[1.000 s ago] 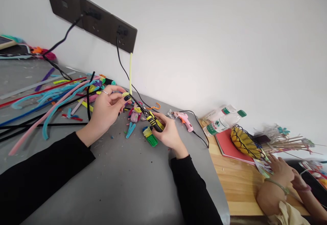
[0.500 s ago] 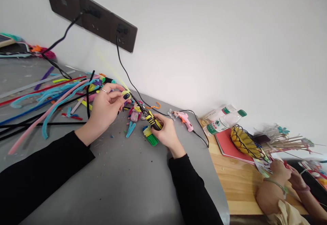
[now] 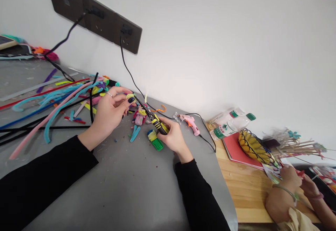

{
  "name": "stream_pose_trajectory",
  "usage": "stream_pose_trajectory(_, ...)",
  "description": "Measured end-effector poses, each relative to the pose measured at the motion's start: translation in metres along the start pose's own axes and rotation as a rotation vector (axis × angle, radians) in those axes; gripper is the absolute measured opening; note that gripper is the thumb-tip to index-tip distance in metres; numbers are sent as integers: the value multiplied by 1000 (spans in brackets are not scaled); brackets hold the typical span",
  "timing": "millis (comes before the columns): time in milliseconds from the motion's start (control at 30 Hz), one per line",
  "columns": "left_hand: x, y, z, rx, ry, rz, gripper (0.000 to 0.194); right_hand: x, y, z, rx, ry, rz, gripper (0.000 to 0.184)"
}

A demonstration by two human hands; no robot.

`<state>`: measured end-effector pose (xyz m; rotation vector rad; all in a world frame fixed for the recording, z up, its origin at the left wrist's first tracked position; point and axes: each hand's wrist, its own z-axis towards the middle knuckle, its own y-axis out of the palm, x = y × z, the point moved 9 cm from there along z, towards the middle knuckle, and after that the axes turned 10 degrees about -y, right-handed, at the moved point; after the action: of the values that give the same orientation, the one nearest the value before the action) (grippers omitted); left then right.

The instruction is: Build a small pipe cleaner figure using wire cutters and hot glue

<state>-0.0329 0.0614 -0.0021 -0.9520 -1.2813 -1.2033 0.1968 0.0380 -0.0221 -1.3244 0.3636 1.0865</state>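
My left hand (image 3: 107, 113) pinches a small coil of pale yellow pipe cleaner (image 3: 129, 97) between thumb and fingers. Wrapped around the black-and-yellow handles of a pair of pliers (image 3: 159, 124) is my right hand (image 3: 174, 135). The pliers' dark jaws reach up to the coil's edge; whether they bite on it I cannot make out. Just beyond the jaws a yellow pipe cleaner piece (image 3: 146, 96) shows against the wall. Below them lie a pink pipe cleaner figure (image 3: 139, 118), a bent blue piece (image 3: 134, 133) and a green, yellow and blue bundle (image 3: 155, 141).
Many coloured pipe cleaners (image 3: 63, 101) spread over the grey tabletop (image 3: 126, 192) at left. A pink glue gun (image 3: 192, 124) with a black cord lies right, near plastic bottles (image 3: 231, 126), a red book (image 3: 240, 153) and a yellow basket (image 3: 253, 147). Another person's hands (image 3: 291, 180) work at far right.
The long yellow strand that rose from the coil no longer stands there. A yellow piece now appears right of the jaws, lower down. Both hands have barely moved.
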Motion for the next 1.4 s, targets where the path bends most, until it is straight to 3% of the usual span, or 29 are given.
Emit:
stream_pose_trajectory(133, 2, -1, -1, 11, -2, -19, 26, -1, -3, 1, 23, -16, 4, 65)
stream_pose_trajectory(300, 1, 3, -2, -8, -36, -44, 24, -6, -17, 2, 178, -101, -64, 71)
stream_pose_trajectory(567, -5, 9, -2, -54, -90, -5, 25, 10, -38, -5, 387, -43, -323, 75)
stream_pose_trajectory(733, -4, 8, -2, -47, -93, 26, 34, -5, -27, -4, 306, -141, -427, 76)
stream_pose_trajectory(900, -11, 4, -2, 9, -185, -97, 26, -9, -15, -3, 184, -164, -445, 77)
stream_pose_trajectory(1100, -13, 11, -3, -48, -219, -112, 26, -9, -8, 0, 116, -255, -453, 73)
stream_pose_trajectory(1400, -23, 16, 2, -118, -204, -94, 29, -6, -13, 5, 150, -296, -377, 41)
